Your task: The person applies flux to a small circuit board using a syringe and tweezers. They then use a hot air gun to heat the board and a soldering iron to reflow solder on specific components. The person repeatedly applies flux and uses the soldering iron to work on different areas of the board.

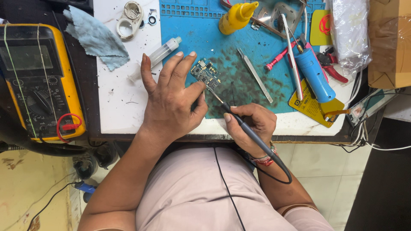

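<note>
the left hand [171, 100] is pinning a small circuit board [206, 73] to the blue mat [239, 81], fingers spread; the right hand [252, 124] is gripping a soldering iron [239, 122], tip touching the board's edge; soldering seems underway, needing a steady tip

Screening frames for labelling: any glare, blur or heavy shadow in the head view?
Head view: even, soft light, shadows faint; circuit board and soldering iron sharp, no motion blur on left hand or right hand; mild glare on the plastic bag; dark, underexposed corner at lower right.
</note>
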